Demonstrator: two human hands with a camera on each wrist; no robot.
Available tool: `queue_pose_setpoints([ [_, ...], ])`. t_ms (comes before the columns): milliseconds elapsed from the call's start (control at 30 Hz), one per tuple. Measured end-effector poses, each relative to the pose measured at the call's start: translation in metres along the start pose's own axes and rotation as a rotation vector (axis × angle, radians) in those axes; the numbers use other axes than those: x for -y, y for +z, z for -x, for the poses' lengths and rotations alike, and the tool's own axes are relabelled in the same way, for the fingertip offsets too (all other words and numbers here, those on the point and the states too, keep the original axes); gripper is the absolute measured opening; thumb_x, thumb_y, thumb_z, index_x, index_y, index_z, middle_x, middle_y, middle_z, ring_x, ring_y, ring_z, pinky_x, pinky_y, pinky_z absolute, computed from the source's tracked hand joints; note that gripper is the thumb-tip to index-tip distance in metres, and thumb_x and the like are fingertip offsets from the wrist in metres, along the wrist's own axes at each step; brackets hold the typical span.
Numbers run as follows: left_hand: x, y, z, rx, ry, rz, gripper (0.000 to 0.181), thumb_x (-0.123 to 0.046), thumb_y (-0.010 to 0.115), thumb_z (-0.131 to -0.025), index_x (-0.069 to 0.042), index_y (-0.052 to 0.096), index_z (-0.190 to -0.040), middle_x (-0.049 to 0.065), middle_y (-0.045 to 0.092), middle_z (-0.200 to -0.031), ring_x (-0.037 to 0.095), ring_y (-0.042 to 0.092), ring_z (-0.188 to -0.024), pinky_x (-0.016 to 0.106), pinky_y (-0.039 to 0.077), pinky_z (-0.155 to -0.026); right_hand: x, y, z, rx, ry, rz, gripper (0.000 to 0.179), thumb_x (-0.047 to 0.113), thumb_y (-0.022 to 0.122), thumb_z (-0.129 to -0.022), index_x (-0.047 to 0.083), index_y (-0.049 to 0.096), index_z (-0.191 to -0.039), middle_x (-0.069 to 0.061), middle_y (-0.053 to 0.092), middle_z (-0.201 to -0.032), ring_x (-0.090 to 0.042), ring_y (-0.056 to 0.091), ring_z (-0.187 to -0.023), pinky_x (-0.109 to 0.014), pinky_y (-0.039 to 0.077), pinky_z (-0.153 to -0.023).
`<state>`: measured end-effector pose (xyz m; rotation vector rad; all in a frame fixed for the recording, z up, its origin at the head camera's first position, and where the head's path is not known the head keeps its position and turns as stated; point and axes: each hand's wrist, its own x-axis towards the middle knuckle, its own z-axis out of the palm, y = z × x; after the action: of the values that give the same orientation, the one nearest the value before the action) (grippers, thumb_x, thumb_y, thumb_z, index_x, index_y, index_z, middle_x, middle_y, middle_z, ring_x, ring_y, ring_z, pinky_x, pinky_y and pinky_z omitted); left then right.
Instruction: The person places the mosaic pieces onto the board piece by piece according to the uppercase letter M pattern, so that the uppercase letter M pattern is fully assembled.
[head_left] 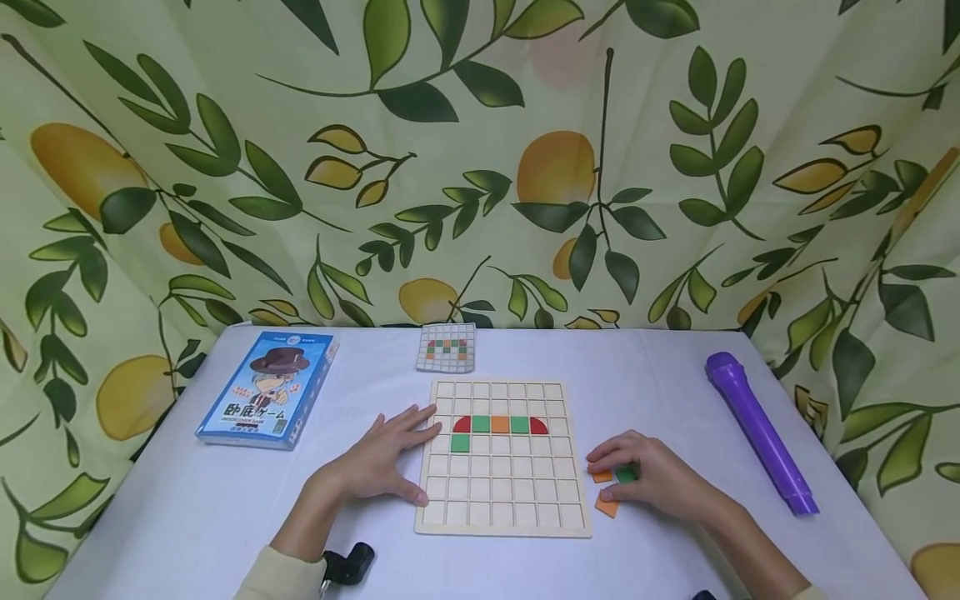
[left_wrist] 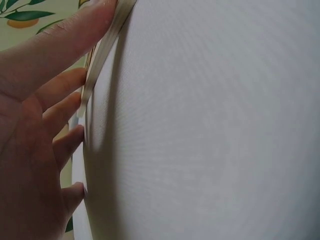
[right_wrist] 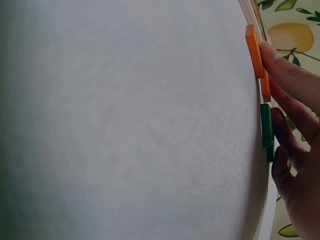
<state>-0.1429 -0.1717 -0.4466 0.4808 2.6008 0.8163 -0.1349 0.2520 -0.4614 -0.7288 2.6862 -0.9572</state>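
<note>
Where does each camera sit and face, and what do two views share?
Head: on head, facing forward and down at grid board; left hand, right hand, forearms show.
Left wrist: on that wrist, facing tablecloth and board edge; left hand shows.
Right wrist: likewise, facing tablecloth and orange tiles; right hand shows.
Head and right wrist share: orange tiles, right hand.

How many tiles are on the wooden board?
6. One row, left to right: red tile, green tile, orange tile, second green tile, second red tile. A third green tile sits directly below the first red. The left hand touches the wooden board; none look hidden.
</note>
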Motion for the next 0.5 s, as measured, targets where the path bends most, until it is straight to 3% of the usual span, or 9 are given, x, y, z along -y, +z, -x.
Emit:
queue_pose_setpoints([
  [500,0.0021,0.0004,0.0009,-0.003,0.013,-0.02,0.103,-0.04,0.095,-0.063,-0.016,0.049,-0.152,0.0,0.029,-0.171,0.033,0.016,-0.162,0.067,0.004,-0.129,-0.0019,-0.002,-0.011,0.031,0.071,0.004,0.026,0.026,0.086,-0.08,0.025,0.081,-0.105,0.011,0.075,-0.114,-0.013,0.069,-0.11,-0.023,0.056,-0.097],
])
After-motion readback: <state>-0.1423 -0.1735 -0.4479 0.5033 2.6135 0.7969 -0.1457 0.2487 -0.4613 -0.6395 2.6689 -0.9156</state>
